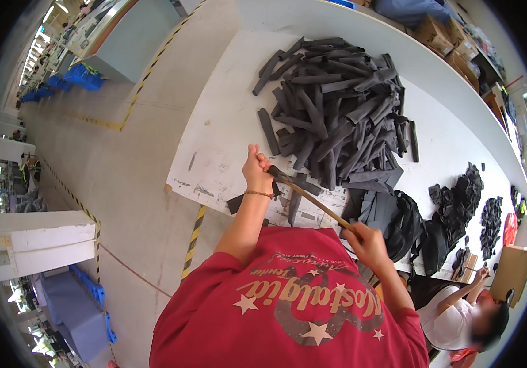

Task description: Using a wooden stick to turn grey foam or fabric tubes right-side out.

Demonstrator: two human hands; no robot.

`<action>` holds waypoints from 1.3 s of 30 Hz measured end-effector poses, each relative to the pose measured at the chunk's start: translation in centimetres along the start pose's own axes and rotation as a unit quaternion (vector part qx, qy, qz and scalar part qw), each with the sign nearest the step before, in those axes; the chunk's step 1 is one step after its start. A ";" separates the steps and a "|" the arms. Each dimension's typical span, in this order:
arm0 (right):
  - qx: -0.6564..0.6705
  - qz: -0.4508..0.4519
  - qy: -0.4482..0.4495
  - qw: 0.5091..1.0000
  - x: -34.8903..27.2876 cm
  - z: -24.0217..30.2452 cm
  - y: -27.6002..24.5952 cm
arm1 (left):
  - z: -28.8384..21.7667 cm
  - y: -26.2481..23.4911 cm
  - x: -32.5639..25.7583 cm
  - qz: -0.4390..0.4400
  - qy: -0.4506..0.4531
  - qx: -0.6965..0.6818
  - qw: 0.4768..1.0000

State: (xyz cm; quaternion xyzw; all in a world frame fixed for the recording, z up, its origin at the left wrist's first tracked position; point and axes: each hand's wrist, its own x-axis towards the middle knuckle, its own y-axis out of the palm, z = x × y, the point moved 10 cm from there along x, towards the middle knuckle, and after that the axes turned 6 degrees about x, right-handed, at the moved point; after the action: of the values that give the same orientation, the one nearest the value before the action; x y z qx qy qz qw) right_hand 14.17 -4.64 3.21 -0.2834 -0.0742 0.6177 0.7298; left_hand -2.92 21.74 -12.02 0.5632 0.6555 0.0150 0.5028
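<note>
A thin wooden stick [320,205] runs slantwise across the front of the white table [214,116]. My right hand [367,244] is closed around its near right end. At the other end, a dark grey fabric tube [279,175] sits bunched around the stick, and my left hand [257,169] grips it with curled fingers. Just beyond my hands lies a large heap of dark grey fabric tubes [337,116]. A few loose tubes rest along the table's front edge under the stick, partly hidden by my left arm and shirt.
Right of the heap are black fabric bundles [403,224] and more dark piles [459,196]. A co-worker in a white shirt [450,316] is at the lower right, near a cardboard box [511,270]. A raised pale ledge [459,101] borders the table's far side.
</note>
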 end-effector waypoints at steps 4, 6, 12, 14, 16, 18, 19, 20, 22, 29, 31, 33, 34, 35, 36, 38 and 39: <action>0.113 -0.146 -0.061 0.981 6.0 3.9 1.9 | 2.5 -1.2 0.4 -0.043 0.005 0.001 0.999; 0.162 -0.174 -0.072 0.969 9.0 4.4 2.6 | 3.3 0.2 -0.9 -0.027 -0.015 0.006 1.000; 0.341 -0.091 -0.023 0.935 13.9 2.0 3.0 | 1.5 5.0 -5.7 0.113 -0.046 0.266 0.956; 0.335 -0.065 -0.032 0.940 14.1 2.7 3.0 | 0.4 7.2 -7.1 0.274 0.119 0.430 0.852; 0.362 -0.064 -0.053 0.928 13.7 4.9 2.1 | 2.6 10.6 -11.9 0.471 0.178 0.544 0.671; 0.322 -0.068 -0.052 0.943 13.5 5.2 1.4 | 5.0 9.9 -11.9 0.477 0.070 0.518 0.707; 0.283 -0.069 -0.049 0.956 13.5 5.4 1.0 | 6.8 9.0 -11.9 0.472 -0.040 0.487 0.734; 0.247 -0.115 -0.097 0.957 14.1 4.9 -0.6 | 7.2 8.8 -11.9 0.470 -0.038 0.499 0.727; 0.302 -0.268 -0.135 0.905 13.6 5.3 -6.8 | 7.4 8.6 -12.8 0.447 -0.007 0.541 0.712; 0.397 -0.337 -0.127 0.844 12.8 6.0 -21.9 | 6.7 -0.3 -12.0 0.382 0.022 0.507 0.772; 0.379 -0.237 -0.069 0.892 13.7 6.5 -17.6 | 1.1 4.3 -10.9 0.312 0.190 0.478 0.799; 0.355 -0.176 -0.038 0.917 13.4 7.5 -14.5 | -3.3 12.7 -14.6 0.294 0.350 0.445 0.770; 0.362 -0.167 -0.036 0.916 13.7 7.0 -13.2 | -4.1 16.1 -16.1 0.303 0.439 0.441 0.722; 0.389 -0.138 -0.028 0.911 13.9 7.2 -11.7 | -4.3 17.8 -16.0 0.303 0.441 0.442 0.720; 0.406 -0.117 -0.026 0.906 13.9 7.5 -10.6 | -3.1 20.5 -17.6 0.379 0.471 0.475 0.640; 0.425 -0.100 -0.026 0.899 13.8 7.4 -9.2 | -1.0 21.8 -19.5 0.453 0.496 0.500 0.547; 0.448 -0.109 -0.031 0.887 13.8 7.0 -9.2 | 1.2 20.8 -16.6 0.462 0.324 0.505 0.653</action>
State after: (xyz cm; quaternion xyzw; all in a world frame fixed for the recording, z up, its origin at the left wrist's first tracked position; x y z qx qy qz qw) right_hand 21.95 9.92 10.33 0.1026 0.1579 0.5104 0.8390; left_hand 10.61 16.22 10.24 0.9197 0.3385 0.0935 -0.1755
